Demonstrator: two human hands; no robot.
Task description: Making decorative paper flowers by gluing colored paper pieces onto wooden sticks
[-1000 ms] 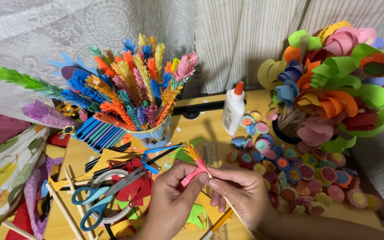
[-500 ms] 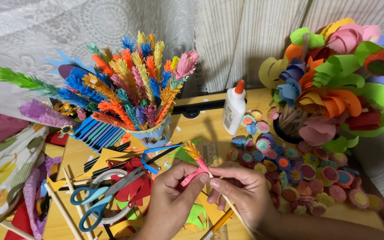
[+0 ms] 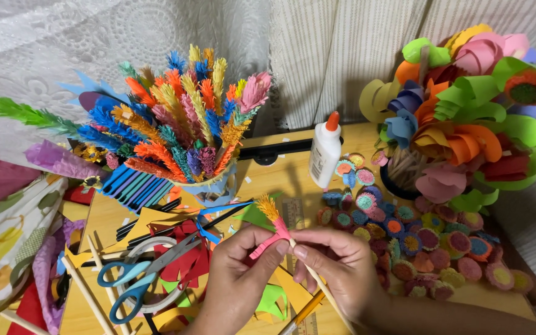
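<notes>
Both hands, left hand [image 3: 237,273] and right hand [image 3: 336,267], still pinch the paper flower [image 3: 274,226] (nothing much moved) over the counter [image 3: 280,174].

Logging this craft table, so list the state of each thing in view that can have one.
Left hand: pinching the pink paper strip.
Right hand: gripping the wooden stick.
Pink paper strip: partly wound around the stick, loose end free.
Wooden stick: held tilted, yellow fringed tip up.
Glue bottle: upright, orange cap on.
Scissors: lying flat, blades slightly open.
Cup of fringed stems: upright, full.
</notes>
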